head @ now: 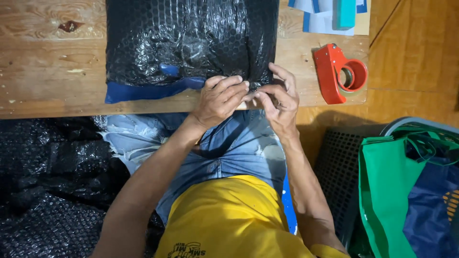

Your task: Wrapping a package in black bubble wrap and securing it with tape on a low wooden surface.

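Observation:
A parcel wrapped in black bubble wrap [191,40] lies on the wooden table [43,71], with a strip of blue material [148,90] showing along its near edge. My left hand [220,98] presses flat on the wrap's near right corner. My right hand [279,98] pinches the same corner edge with its fingertips, touching the left hand's fingers. Both hands sit at the table's front edge, above my lap.
A red tape dispenser [340,72] lies on the table to the right of my hands. Papers and a teal object [334,14] lie at the back right. Loose black bubble wrap [48,181] is piled at lower left. A green bag [387,191] stands in a basket at right.

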